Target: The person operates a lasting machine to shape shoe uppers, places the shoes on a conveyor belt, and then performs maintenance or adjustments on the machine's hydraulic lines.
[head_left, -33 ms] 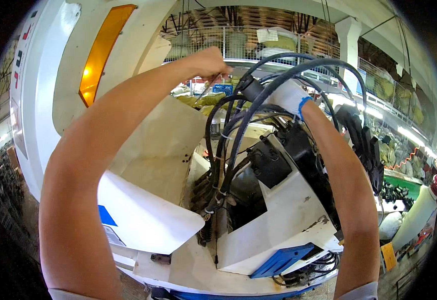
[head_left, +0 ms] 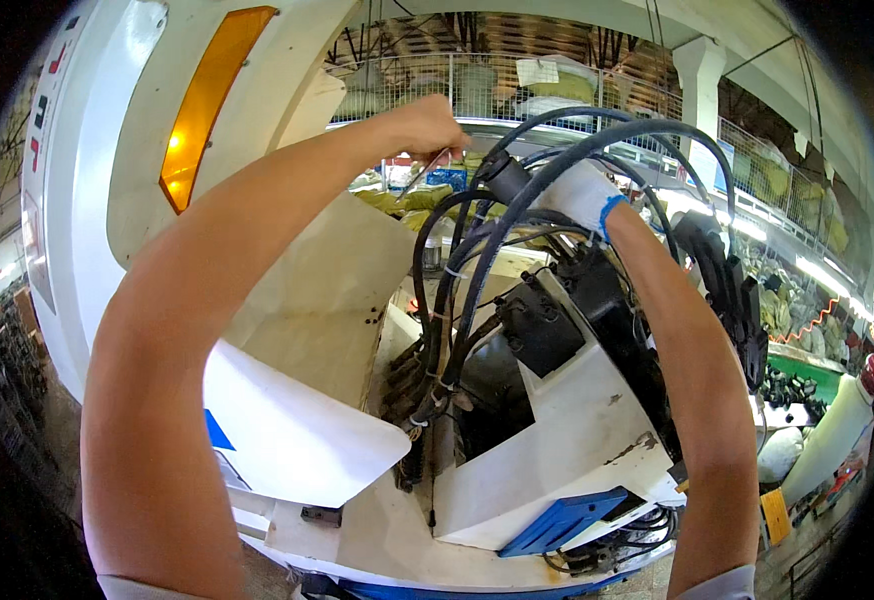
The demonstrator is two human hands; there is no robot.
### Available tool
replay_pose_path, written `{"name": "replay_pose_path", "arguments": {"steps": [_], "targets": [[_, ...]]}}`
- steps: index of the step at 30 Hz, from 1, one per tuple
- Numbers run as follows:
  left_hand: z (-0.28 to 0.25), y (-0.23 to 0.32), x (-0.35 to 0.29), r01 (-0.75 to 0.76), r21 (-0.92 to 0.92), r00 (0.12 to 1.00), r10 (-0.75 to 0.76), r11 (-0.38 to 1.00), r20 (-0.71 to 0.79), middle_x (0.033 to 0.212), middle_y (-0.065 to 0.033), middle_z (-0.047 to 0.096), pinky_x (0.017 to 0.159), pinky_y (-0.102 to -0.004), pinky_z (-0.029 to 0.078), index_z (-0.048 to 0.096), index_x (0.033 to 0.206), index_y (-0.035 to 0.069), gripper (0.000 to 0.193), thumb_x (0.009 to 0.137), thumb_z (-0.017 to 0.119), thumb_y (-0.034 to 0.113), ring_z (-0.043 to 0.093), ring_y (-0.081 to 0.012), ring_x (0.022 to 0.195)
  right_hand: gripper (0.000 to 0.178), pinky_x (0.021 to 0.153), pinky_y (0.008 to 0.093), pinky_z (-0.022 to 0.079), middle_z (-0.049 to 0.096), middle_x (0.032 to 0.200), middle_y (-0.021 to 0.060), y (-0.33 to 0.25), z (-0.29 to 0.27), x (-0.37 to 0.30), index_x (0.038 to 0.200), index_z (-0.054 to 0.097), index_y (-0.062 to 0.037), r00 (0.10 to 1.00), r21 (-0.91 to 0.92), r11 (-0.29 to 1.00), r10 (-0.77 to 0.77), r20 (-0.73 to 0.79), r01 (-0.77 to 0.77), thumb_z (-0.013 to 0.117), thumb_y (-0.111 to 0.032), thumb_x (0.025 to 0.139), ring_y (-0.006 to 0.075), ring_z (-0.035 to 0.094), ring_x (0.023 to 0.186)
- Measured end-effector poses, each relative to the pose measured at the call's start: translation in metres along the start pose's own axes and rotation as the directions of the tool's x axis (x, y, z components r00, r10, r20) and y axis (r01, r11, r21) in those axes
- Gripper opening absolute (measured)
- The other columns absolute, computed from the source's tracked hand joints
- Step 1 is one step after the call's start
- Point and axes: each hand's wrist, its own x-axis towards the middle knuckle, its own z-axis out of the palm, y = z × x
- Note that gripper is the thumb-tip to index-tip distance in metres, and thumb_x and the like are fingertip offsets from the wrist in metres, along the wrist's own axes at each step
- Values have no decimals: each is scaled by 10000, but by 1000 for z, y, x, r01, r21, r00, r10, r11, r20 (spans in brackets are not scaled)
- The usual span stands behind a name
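Note:
My bare left hand (head_left: pixel 431 127) is raised above the machine, fingers closed round a thin metal rod (head_left: pixel 416 182) that slants down and left. Just right of it, a black cylindrical part (head_left: pixel 504 177) stands tilted among thick black hoses (head_left: pixel 567 152). My right hand (head_left: pixel 579 196), in a white glove with a blue cuff, lies against the right side of that part. A hose crosses in front of the glove, and its fingers are hidden.
Below the hoses are black boxy units (head_left: pixel 539 330) in a white machine housing (head_left: pixel 547 440) with chipped paint. A white panel (head_left: pixel 297 430) juts in at lower left. An amber light strip (head_left: pixel 207 110) runs up the white cover. Racks of sacks (head_left: pixel 557 85) stand behind mesh.
The view has shifted very slightly. Both hands keep their places at the black cylindrical part and the rod.

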Motion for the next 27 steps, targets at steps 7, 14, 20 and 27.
{"name": "replay_pose_path", "arguments": {"steps": [7, 14, 20, 27], "targets": [[13, 7, 9, 29, 26, 999, -29, 999, 23, 598, -47, 617, 381, -346, 358, 693, 796, 8, 211, 864, 635, 200, 574, -136, 481, 415, 866, 389, 517, 707, 994, 230, -3, -2, -4, 1022, 723, 0, 1000, 112, 994, 2, -10, 0, 810, -341, 802, 368, 657, 937], [13, 1, 8, 91, -38, 996, -90, 995, 17, 575, -33, 592, 378, -315, 323, 683, 805, 26, 213, 897, 630, 210, 544, -129, 444, 452, 921, 400, 504, 698, 1082, 211, -8, 0, -3, 1095, 702, -27, 999, 208, 978, 38, -24, -32, 834, -323, 780, 377, 636, 1002], [16, 3, 12, 27, -139, 999, -22, 990, 34, 598, -109, 611, 405, -292, 438, 667, 771, -72, 192, 882, 626, 79, 571, -184, 457, 472, 939, 404, 504, 702, 1081, 205, -9, -3, -4, 1114, 696, -40, 996, 74, 994, 81, -30, -78, 839, -334, 774, 372, 643, 1035], [20, -12, 14, -79, -126, 996, 84, 989, 34, 664, -141, 692, 396, -306, 454, 705, 825, -51, 164, 840, 597, 70, 645, -178, 487, 448, 921, 386, 508, 704, 1096, 194, -6, 0, 1, 1104, 703, -60, 999, 153, 987, 47, -3, -46, 842, -322, 768, 347, 651, 1027]]}}
